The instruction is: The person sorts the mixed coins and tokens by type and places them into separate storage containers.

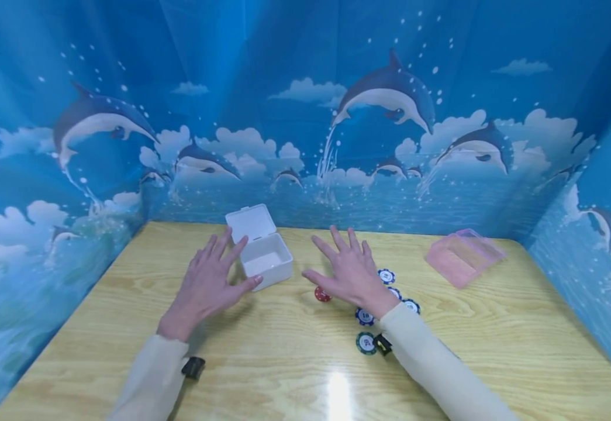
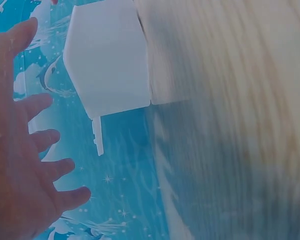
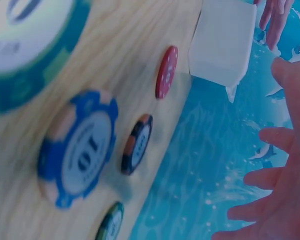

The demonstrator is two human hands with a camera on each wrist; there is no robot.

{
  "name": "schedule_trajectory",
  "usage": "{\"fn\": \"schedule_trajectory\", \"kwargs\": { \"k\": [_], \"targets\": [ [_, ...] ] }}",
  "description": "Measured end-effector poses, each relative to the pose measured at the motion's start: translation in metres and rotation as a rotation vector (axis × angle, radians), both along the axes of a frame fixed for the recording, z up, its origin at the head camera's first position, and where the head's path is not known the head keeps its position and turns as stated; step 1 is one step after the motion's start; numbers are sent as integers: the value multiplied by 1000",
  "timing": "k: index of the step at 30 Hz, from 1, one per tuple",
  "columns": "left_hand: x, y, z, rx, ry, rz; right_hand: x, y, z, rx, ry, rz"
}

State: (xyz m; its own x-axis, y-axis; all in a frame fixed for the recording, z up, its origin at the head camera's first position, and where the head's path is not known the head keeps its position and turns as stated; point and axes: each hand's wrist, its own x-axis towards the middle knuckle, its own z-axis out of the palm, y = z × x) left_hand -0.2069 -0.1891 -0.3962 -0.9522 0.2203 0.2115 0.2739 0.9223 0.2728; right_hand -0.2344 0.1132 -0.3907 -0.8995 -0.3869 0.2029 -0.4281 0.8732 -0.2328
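My left hand hovers with spread fingers at the left side of a white plastic box, apparently above the table. The box's hinged lid is tipped back, and the inside that shows holds nothing. My right hand, fingers also spread, is over the table among poker chips and holds nothing. A red poker chip lies beneath its thumb side. Blue poker chips lie around the right wrist, and a green poker chip is nearer me. In the right wrist view a dark poker chip with orange marks appears, hidden by my hand from the head view.
A translucent pink container lies at the right rear of the wooden table. A blue curtain with dolphins hangs behind the table and along both sides. Small black wrist devices are on both sleeves.
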Motion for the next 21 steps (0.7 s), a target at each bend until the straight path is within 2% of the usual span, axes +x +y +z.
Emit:
{"fn": "schedule_trajectory", "kwargs": {
  "k": [8, 21],
  "targets": [
    [-1, 11, 2, 7, -19, -36, 7, 15, 5, 36, 37, -32],
    [1, 24, 0, 34, 41, -86, 11, 46, 9, 39, 13, -106]
  ]
}}
